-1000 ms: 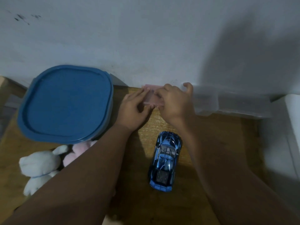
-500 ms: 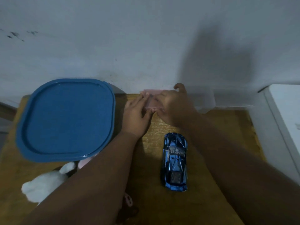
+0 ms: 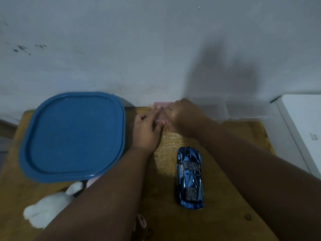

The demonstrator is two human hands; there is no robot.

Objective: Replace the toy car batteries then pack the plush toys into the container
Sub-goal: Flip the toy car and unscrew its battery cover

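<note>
A shiny blue toy car [image 3: 189,177] lies on the wooden table [image 3: 225,197], nose toward the wall. Beyond it, at the wall, both hands meet on a small pink box [image 3: 162,110]. My left hand [image 3: 147,129] presses its fingers on the box's left side. My right hand [image 3: 184,117] grips its right side with closed fingers. A container with a blue lid [image 3: 73,136] stands at the left. A white plush toy [image 3: 48,207] lies in front of it, partly under my left arm, with a bit of pink plush [image 3: 91,182] beside it.
A clear plastic box [image 3: 243,110] stands against the wall right of the hands. A white appliance or cabinet [image 3: 302,129] borders the table at the right. Something small, pink and brown [image 3: 141,221], lies under my left forearm near the front edge.
The view has shifted a little. Both hands stay on the pink box, the right hand's fingers curled tighter over it. The car and container have not moved on the table.
</note>
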